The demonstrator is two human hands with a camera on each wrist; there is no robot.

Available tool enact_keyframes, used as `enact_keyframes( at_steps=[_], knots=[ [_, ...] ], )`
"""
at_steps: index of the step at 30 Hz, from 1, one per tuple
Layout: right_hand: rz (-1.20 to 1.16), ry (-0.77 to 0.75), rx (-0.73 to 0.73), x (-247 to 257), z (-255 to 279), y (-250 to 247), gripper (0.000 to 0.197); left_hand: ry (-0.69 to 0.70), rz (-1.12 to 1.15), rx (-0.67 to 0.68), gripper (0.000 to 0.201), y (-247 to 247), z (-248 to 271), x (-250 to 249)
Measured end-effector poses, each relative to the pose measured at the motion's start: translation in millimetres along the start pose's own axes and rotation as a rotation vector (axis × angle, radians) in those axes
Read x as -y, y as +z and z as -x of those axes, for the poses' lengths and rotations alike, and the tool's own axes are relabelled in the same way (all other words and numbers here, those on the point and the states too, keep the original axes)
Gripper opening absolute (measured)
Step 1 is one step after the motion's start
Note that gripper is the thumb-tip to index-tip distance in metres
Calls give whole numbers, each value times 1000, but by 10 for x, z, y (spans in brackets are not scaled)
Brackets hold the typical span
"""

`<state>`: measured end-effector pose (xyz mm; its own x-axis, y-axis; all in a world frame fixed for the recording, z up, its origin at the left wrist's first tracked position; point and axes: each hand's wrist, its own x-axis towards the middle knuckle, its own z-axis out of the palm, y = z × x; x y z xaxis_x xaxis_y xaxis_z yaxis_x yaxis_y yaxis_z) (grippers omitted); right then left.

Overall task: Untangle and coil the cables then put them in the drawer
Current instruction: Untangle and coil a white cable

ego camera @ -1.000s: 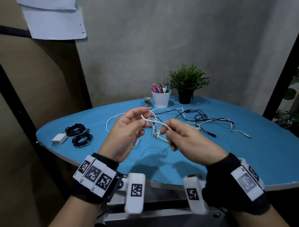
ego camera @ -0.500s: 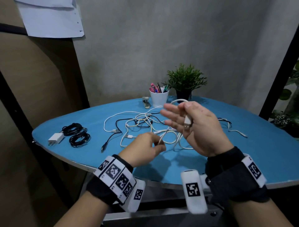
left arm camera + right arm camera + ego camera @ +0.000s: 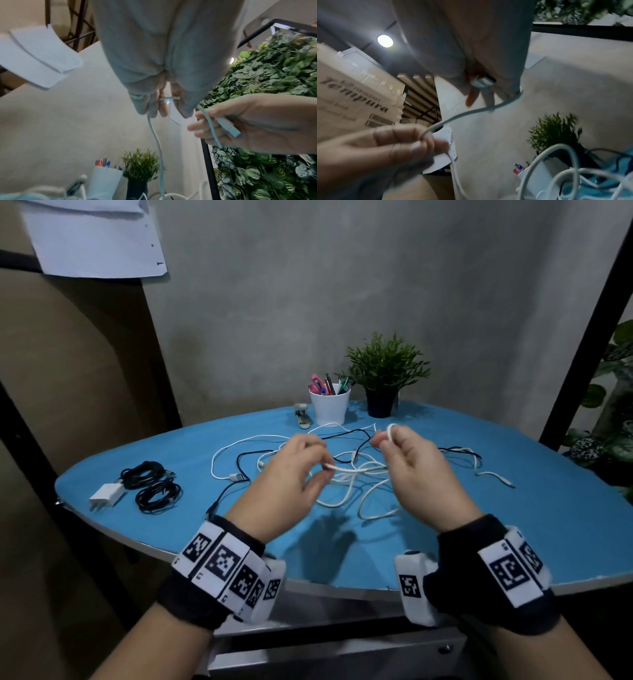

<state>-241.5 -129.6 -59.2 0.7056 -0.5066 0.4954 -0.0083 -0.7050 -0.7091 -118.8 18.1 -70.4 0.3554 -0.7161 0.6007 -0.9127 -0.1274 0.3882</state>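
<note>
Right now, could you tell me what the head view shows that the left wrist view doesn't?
Only the head view shows the coiled black cables, the white charger and the blue table. Only the left wrist view shows the connector in the right hand. Both show the left hand and right hand gripping the white cable, and the potted plant.

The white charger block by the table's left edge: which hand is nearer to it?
Left. The left hand is raised over the table's middle, right of the charger block; the right hand is farther right.
</note>
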Motion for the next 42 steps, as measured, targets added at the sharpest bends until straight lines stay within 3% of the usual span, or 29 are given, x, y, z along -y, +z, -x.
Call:
enact_keyframes(
  at_steps=[5,11,14,18,23,25,29,31,36,39,42],
  knots=[
    [-49,25,250,81,88,58,27,52,-79,-124,7,-155,-182,12],
    [-191,4,443,119,177,127,41,-65,-89,-62,8,-45,-208,146],
    [-575,105,355,113,158,66,44,-183,-64,2,11,10,-127,194],
    [-932,218,175,188,89,-65,39,-205,3,81,11,119,-44,93],
    [-1285,239,47,261,41,-92,33,-112,-26,376,13,320,23,-57],
    [-1320,234,-35,241,12,-101,29,-120,-22,468,12,335,64,-91],
    [-1182,202,-139,126,-28,-65,20,-194,192,552,12,276,127,-102],
    [-967,148,-139,96,-23,-26,23,-167,203,529,9,231,133,-100],
    [-158,9,12,-7,-7,56,19,52,70,149,4,123,-2,-54],
    [16,-30,141,11,9,83,20,119,-12,7,7,55,-146,-5],
    [34,17,244,27,24,101,24,73,-98,-35,8,-33,-272,56]
  ],
)
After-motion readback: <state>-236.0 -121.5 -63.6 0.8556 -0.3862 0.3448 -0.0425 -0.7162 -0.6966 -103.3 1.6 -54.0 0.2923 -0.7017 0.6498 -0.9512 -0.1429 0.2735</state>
